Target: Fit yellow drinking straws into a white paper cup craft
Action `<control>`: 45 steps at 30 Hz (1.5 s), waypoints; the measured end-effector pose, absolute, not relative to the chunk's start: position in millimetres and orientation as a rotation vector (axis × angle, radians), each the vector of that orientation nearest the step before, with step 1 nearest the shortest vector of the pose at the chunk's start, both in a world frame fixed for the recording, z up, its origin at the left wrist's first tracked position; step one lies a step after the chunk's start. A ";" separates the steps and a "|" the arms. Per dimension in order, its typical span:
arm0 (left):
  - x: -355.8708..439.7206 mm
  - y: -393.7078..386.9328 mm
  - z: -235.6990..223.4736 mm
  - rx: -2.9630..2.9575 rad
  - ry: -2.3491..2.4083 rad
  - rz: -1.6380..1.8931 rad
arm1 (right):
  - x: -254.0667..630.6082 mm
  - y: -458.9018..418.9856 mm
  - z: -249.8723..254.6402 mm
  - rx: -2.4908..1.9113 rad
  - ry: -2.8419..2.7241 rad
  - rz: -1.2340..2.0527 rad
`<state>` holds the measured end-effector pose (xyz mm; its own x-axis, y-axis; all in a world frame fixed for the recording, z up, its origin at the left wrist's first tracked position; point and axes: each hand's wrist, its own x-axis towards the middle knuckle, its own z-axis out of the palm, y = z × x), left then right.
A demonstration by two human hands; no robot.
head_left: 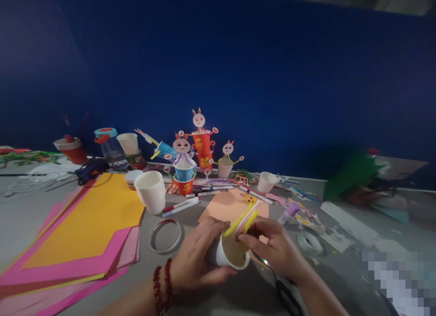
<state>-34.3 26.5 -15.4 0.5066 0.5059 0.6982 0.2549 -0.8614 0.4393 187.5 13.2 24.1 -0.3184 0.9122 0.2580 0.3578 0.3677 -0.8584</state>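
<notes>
My left hand (195,257) is wrapped round a white paper cup (229,254) tipped on its side, its mouth facing me. A red bead bracelet sits on that wrist. My right hand (277,248) pinches yellow and pink paper strips (245,218) that rise from the cup's upper rim. Both hands are low in the middle of the grey table (20,225), over a peach paper sheet (221,207).
Stacked yellow and pink paper sheets (85,225) lie at left. An upright white cup (151,192), a tape ring (165,235), markers and several paper-cup rabbit figures (194,157) stand behind. A tape roll (309,242), glue stick and scraps lie at right. A blue wall backs the table.
</notes>
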 end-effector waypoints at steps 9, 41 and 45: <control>-29.1 27.1 -7.1 2.500 0.611 1.234 | 194.0 5.8 26.8 -0.973 -1.972 0.717; -31.5 26.0 -11.8 2.495 0.634 1.289 | 193.9 18.2 8.0 -0.943 -2.168 0.502; -30.4 24.9 -11.4 2.469 0.604 1.311 | 191.4 18.9 3.5 -0.958 -2.207 0.425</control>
<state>-30.4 24.9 -11.4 0.5007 0.4848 0.7172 0.2299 -0.8732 0.4297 191.4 18.9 3.5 -0.4941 0.7374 0.4606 0.5134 0.6750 -0.5299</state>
